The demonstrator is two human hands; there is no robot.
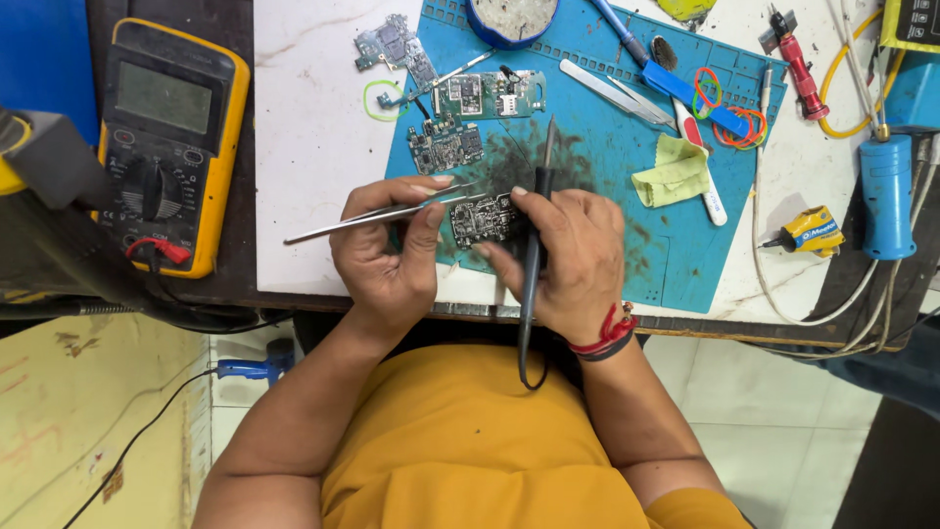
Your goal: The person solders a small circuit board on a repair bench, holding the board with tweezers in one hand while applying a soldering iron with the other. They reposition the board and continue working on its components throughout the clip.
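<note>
A small dark circuit board is held at the near edge of the blue work mat, between the two hands and just above the table's near rim; the left hand is closed in a pinch on long metal tweezers, whose tips are laid toward the board's left edge; the right hand is curled around both the board's right side and a black soldering iron, held near-upright with its tip pointing to the far side and its cord looping down toward the yellow shirt.

Risks are judged as follows: since the board is supported by fingers rather than by the mat, a slip of the tweezers may scratch it or flick a small part off the table edge; the iron is gripped in the same hand as the board, so the fingers or the board may be touched by its hot end if the grip shifts; the cord may be snagged against the body and the tip pulled off line.

Further boards lie on the far left of the mat; a yellow multimeter rests well to the left; a blue handled tool lies far right.
</note>
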